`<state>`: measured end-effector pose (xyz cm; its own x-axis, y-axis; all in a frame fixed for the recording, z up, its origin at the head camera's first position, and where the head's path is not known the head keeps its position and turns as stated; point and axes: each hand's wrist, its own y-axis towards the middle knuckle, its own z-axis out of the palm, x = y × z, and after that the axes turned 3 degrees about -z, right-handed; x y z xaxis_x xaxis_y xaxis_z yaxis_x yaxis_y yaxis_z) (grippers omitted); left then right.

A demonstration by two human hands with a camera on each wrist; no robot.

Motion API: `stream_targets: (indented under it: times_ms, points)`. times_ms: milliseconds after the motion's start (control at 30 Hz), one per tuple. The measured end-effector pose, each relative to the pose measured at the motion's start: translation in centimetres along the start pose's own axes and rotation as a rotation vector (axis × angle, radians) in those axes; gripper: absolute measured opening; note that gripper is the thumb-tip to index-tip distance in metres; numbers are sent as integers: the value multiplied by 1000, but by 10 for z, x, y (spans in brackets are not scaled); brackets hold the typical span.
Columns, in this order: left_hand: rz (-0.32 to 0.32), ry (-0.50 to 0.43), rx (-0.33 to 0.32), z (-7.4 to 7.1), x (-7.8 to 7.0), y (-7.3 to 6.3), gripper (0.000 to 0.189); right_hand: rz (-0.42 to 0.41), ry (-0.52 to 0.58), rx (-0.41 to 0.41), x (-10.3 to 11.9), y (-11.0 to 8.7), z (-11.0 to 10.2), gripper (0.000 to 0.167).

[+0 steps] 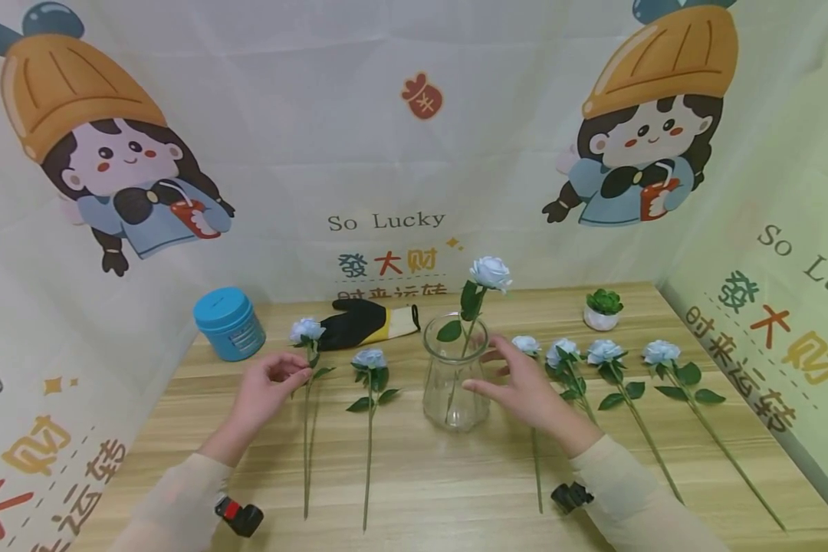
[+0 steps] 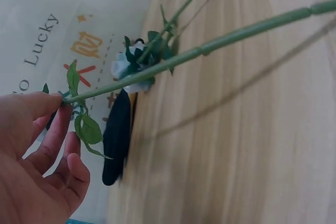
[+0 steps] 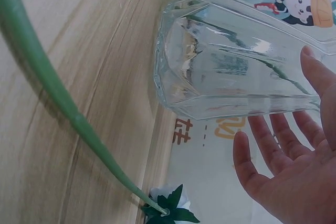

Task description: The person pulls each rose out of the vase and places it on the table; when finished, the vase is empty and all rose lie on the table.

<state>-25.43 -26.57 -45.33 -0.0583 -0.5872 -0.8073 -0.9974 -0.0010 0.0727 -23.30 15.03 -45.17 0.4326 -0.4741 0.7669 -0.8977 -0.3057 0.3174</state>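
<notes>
My left hand (image 1: 276, 377) pinches the stem of a pale blue rose (image 1: 307, 331) between thumb and index finger, just below its bloom. In the left wrist view the green stem (image 2: 202, 50) runs up to the right, off the tabletop. Beside it lies another rose (image 1: 369, 359). A clear glass vase (image 1: 441, 395) stands upright with one rose (image 1: 490, 274) leaning in it. Around the vase's right side, my right hand (image 1: 524, 387) is spread, thumb in front and the other fingers behind. Whether it touches the glass (image 3: 231, 77) I cannot tell.
Several more roses (image 1: 606, 353) lie in a row on the right. A black and yellow glove (image 1: 359, 326), a blue-lidded tub (image 1: 229, 323) and a small potted succulent (image 1: 602, 309) stand or lie toward the back. A printed cloth hangs behind the wooden table (image 1: 414, 483).
</notes>
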Motion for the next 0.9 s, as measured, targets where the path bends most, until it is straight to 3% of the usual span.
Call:
stream_targets:
  times_ms: [200,633,900]
  points:
    - [45,-6,27,9,17,1,19,1,7,0,0,-1,0,65]
    - [-34,40,59,24,35,0,17,4,8,6,1,-1,0,65]
    - [-18,98,66,24,39,1,15,20,8,16,2,-1,-1,64]
